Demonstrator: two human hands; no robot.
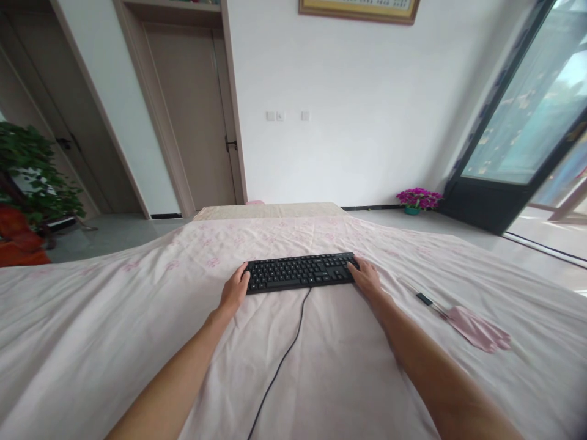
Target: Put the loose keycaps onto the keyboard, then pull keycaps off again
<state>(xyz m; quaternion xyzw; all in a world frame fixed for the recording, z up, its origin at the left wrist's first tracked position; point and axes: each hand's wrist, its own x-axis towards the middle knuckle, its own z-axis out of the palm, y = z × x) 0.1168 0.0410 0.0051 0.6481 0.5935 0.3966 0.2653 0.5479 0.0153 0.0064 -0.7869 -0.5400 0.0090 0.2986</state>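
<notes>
Both hands sit at the ends of a flat black computer keyboard (300, 271), which lies straight across a pale pink flower-printed sheet (114, 318). The left hand (235, 288) is half closed around the keyboard's left end, thumb on top. The right hand (365, 276) closes narrowly over the right end, fingers (354, 265) on the edge. A thin black cable (284, 357) runs from the keyboard towards the person. A pink cloth duster (477, 327) lies well to the right.
</notes>
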